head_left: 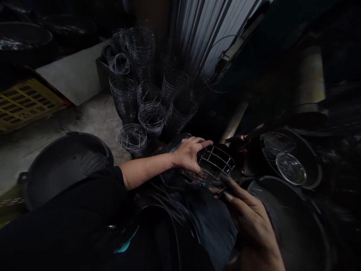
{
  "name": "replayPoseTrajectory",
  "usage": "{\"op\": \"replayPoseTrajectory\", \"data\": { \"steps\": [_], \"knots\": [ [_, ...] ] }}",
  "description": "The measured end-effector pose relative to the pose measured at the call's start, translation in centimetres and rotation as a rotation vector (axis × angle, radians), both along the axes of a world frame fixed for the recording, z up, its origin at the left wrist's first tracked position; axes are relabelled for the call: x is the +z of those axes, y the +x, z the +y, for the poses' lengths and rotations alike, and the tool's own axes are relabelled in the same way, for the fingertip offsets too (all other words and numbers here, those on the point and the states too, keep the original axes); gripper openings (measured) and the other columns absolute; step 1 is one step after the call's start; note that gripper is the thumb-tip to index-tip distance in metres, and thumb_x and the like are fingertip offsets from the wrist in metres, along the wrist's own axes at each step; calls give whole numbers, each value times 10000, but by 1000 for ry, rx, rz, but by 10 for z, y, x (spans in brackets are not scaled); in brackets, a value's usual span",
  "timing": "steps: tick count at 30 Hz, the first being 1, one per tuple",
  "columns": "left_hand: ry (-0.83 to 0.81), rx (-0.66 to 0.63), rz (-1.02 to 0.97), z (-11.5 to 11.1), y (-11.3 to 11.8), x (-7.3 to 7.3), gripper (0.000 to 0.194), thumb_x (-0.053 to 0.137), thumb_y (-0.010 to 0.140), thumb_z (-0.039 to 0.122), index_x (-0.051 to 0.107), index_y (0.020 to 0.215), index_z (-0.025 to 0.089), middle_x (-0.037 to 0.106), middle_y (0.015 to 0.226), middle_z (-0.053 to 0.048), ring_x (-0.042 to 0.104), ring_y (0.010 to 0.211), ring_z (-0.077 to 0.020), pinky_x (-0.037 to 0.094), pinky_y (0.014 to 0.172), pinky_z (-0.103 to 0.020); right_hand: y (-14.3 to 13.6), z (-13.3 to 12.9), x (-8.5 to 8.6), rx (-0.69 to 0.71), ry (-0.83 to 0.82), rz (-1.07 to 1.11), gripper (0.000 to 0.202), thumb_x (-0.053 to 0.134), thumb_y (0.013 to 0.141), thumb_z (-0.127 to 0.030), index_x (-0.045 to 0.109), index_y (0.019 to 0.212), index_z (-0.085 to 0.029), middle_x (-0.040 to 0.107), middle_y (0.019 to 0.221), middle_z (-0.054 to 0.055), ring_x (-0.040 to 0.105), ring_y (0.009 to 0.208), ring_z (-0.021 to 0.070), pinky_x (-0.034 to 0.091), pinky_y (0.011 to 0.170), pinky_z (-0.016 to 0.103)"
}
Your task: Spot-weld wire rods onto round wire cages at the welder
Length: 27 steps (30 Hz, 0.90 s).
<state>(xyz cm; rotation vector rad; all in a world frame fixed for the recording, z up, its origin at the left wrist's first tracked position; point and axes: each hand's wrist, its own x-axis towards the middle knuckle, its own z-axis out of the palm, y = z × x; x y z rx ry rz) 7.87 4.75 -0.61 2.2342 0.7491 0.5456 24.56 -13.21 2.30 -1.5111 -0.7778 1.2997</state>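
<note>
The wire frame (217,162) is between the two hands, in front of the body and above the dark cloth (211,214) on the lap. It is round, with curved wires joined by short cross wires. The visible band is longer along its curve than across, and it runs from the left fingers down towards the right side. The left hand (186,155) is at its left side, clamped on the edge, with the index finger stretched over the top wire and the thumb bent lower. The right hand (251,214) comes from the near right. Its fingers are close together at the near right edge of the frame, and they seem to pinch a thin piece (221,192); what it is, I cannot tell. The hands are apart, and both are very near to the frame.

No counter is seen under the frame. Beyond the left hand, stacks of wire baskets (132,137) stand close to each other on the pale floor (97,113). A wide basin (62,169) is to the left of the left forearm, and a second basin (284,214) is just beside the right hand. Farther right, a pan (317,175) bears round wire pieces (290,168). A yellow crate (26,103) is far to the left. The room is dark.
</note>
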Motion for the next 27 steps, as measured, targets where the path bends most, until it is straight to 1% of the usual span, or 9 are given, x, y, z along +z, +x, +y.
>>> {"op": "replayPoseTrajectory", "data": {
  "steps": [3, 6, 8, 11, 13, 16, 21, 23, 27],
  "knots": [
    [7, -6, 10, -2, 0, 1, 1087, 855, 427, 461, 452, 1403, 200, 522, 1377, -143, 496, 1232, -331, 372, 1054, -510, -1, -3, 0, 22, 9, -74, 433, 705, 802, -358, 676, 1221, -251, 753, 886, 73, 702, 773, 199, 569, 768, 334],
    [13, -9, 31, -3, -1, 3, 1075, 849, 437, 455, 453, 1402, 195, 521, 1383, -147, 497, 1232, -337, 372, 1049, -516, -5, -3, 8, 56, 66, -314, 504, 755, 735, -372, 679, 1216, -242, 727, 1073, 80, 692, 928, 228, 561, 824, 340],
    [13, -20, 35, -5, 0, 4, 1077, 850, 434, 466, 457, 1399, 191, 523, 1380, -153, 496, 1235, -341, 368, 1047, -521, -10, 1, 16, 147, 96, -477, 472, 764, 708, -383, 714, 1154, -236, 710, 1132, 78, 675, 1009, 247, 556, 853, 339],
    [32, -44, 22, -8, 1, 5, 1079, 846, 434, 490, 464, 1394, 179, 526, 1374, -164, 498, 1233, -342, 364, 1045, -515, -13, 13, 25, 334, 132, -614, 303, 662, 794, -426, 773, 996, -229, 746, 898, 62, 698, 809, 212, 564, 717, 291],
    [61, -64, 13, -11, 3, 5, 1055, 830, 450, 487, 468, 1391, 179, 529, 1368, -167, 504, 1225, -339, 368, 1037, -508, -12, 24, 23, 363, 175, -718, 306, 588, 848, -448, 783, 934, -229, 739, 814, 58, 686, 714, 195, 543, 637, 273],
    [90, -88, 13, -13, 5, 7, 1011, 805, 478, 455, 471, 1390, 177, 538, 1355, -167, 513, 1213, -334, 379, 1024, -497, -6, 35, 12, 307, 251, -1046, 338, 511, 892, -435, 776, 896, -226, 737, 805, 66, 686, 700, 200, 523, 615, 285],
    [67, -45, -9, -8, 8, 10, 994, 799, 473, 470, 482, 1380, 215, 548, 1351, -129, 517, 1202, -319, 381, 1035, -488, -5, 38, 3, 413, 386, -1556, 323, 481, 892, -273, 716, 1093, -179, 738, 901, 92, 671, 790, 234, 521, 708, 339],
    [68, -30, -29, -3, 11, 11, 982, 796, 485, 493, 484, 1378, 227, 555, 1343, -120, 525, 1188, -314, 385, 1034, -487, -4, 40, 5, 427, 437, -1628, 313, 466, 893, -214, 715, 1076, -158, 734, 848, 85, 657, 754, 226, 514, 704, 338],
    [93, -24, -90, 6, 20, 14, 972, 787, 496, 537, 496, 1366, 216, 570, 1309, -117, 542, 1158, -311, 397, 1026, -491, 6, 47, 8, 345, 591, -1570, 284, 463, 927, -207, 731, 1002, -152, 728, 783, 56, 651, 690, 191, 513, 685, 317]
  ]
}}
